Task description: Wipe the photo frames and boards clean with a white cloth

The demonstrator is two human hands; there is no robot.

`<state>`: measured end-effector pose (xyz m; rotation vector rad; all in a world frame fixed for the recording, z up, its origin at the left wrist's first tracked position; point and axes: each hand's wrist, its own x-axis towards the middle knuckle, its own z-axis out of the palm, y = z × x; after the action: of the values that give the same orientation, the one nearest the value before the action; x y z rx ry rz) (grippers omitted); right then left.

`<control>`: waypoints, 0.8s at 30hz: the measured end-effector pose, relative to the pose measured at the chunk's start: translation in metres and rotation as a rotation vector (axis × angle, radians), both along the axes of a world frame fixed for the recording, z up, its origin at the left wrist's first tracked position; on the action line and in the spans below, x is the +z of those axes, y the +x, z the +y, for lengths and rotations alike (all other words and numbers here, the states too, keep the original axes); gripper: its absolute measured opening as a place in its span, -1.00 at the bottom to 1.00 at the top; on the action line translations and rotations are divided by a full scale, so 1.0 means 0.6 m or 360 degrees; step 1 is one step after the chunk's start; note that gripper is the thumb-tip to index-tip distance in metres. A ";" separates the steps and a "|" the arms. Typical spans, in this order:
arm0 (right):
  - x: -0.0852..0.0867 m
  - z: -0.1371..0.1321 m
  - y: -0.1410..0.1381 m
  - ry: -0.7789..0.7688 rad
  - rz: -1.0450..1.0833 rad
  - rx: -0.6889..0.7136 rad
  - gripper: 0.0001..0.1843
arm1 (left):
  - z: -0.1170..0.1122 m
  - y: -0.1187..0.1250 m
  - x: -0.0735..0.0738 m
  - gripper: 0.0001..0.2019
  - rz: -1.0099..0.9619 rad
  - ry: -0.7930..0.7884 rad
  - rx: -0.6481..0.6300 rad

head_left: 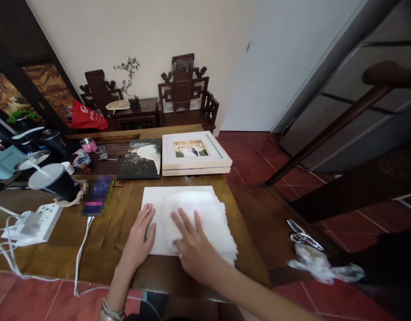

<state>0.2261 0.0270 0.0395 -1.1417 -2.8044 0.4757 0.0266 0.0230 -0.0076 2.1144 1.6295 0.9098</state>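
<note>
A white rectangular sheet (188, 198) lies flat on the wooden table, its right edge ragged and wavy. My left hand (141, 236) rests along the sheet's left edge, fingers stretched out, holding nothing. Over the middle of the sheet, my right hand (197, 252) is spread open with fingers pointing forward; it looks slightly blurred. What lies under that palm is hidden. Just behind the sheet are a light wooden picture frame (218, 156) with a small photo in it and, to its left, a dark canvas print (133, 158) showing a white dress.
To the left are a phone (97, 196) on a white cable, a lidded cup (56, 183) and a power strip (49, 220). Scissors (305, 235) and crumpled clear plastic (317, 263) lie lower at right. Carved chairs (184, 84) stand by the wall.
</note>
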 end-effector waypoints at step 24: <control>0.026 -0.047 -0.033 0.0054 0.0084 0.0560 -0.70 | -0.007 -0.011 0.019 -0.51 -0.0843 -0.0066 0.0078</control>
<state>0.2061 -0.0014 0.0552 -0.6171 -2.9602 0.4704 0.0198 0.0189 0.0036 1.6196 1.4060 1.3019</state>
